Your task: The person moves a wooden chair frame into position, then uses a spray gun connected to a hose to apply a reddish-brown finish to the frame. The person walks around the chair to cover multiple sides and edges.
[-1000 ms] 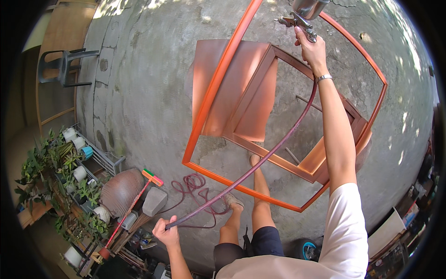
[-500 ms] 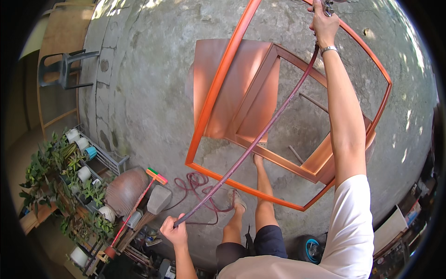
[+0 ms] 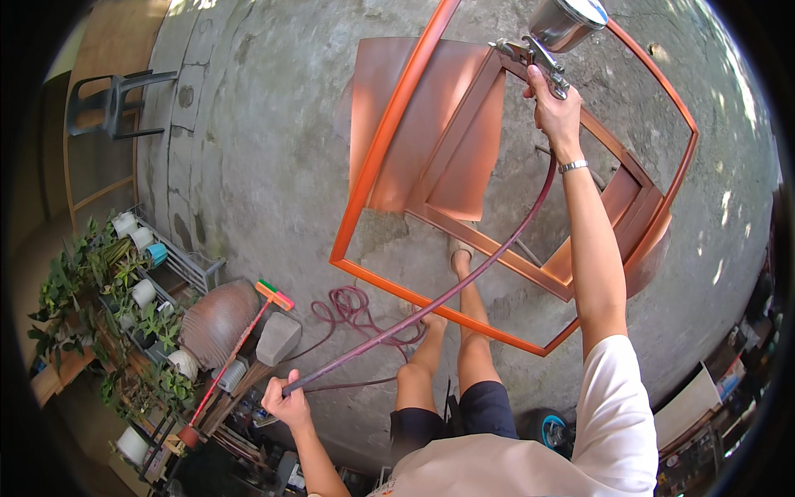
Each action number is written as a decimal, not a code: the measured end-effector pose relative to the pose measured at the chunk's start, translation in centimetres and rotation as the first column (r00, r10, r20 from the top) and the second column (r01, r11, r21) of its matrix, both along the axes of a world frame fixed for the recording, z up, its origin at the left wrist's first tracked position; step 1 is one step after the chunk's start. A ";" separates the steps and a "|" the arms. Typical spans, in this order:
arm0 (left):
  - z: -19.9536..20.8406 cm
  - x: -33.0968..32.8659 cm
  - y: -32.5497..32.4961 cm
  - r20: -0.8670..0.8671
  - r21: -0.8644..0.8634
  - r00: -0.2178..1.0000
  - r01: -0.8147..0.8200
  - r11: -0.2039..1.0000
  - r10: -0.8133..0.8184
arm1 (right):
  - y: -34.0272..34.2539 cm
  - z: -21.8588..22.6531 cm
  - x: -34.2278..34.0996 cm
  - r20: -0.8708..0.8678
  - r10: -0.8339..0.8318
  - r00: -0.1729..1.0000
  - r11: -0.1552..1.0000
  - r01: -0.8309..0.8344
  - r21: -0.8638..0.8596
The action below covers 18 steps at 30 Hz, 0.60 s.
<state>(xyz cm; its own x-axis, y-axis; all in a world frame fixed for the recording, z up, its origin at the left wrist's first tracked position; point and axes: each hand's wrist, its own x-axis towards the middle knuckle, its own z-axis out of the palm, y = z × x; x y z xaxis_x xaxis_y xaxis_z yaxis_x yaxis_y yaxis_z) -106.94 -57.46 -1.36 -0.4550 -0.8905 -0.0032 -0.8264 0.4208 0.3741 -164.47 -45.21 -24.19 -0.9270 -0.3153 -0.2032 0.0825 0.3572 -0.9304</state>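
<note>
Nearest is the person's own white shirt, with dark shorts and bare legs below it; the left hand, low and to the left, is curled into a fist around a dark red hose, whose grey end part shows at the fist; the hose slants up across the lower bar of an orange frame towards the right hand, which wears a metal-banded watch at the wrist and is wrapped around the grip of a silver spray gun, though whether the trigger is pressed I cannot tell; the gun is in the upper right of the view, its nozzle pointing left, a shiny metal cup on top; beneath the big orange frame, in this view, is a brown framed piece with a broad sheet at its left, lit orange in patches; on the concrete floor lie loose loops of the same hose, near a grey block, a red-handled broom and a ribbed clay jar; farther left are potted plants on a metal rack, and beyond them a dark plastic chair.
</note>
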 end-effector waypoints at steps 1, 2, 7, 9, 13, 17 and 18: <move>0.1 0.7 -0.1 0.000 -0.009 1.000 0.003 1.000 -0.003 | 0.4 0.5 1.6 0.018 0.004 1.000 1.000 -0.004 -0.006; 0.2 1.3 0.0 -0.003 -0.018 1.000 0.006 1.000 -0.006 | 0.8 1.1 3.2 0.057 0.017 0.998 0.999 -0.020 0.051; 0.2 4.7 0.6 -0.019 -0.049 1.000 -0.021 0.999 0.020 | 2.8 1.7 10.6 -0.008 0.114 0.993 0.990 -0.113 0.080; 0.1 6.5 1.0 -0.050 -0.058 0.998 -0.036 0.998 0.033 | 3.5 2.4 14.0 0.013 0.151 0.988 0.985 -0.151 0.085; -0.2 10.5 1.7 -0.089 -0.065 0.994 -0.070 0.995 0.064 | 4.7 3.6 20.4 0.072 0.200 0.977 0.976 -0.205 0.078; -0.2 14.4 2.4 -0.090 -0.107 0.994 -0.076 0.991 0.067 | 5.4 4.1 25.9 0.038 0.306 0.951 0.949 -0.308 0.069; -0.2 15.2 2.5 -0.100 -0.115 0.993 -0.075 0.991 0.063 | 5.5 4.2 27.5 0.006 0.299 0.954 0.954 -0.299 0.017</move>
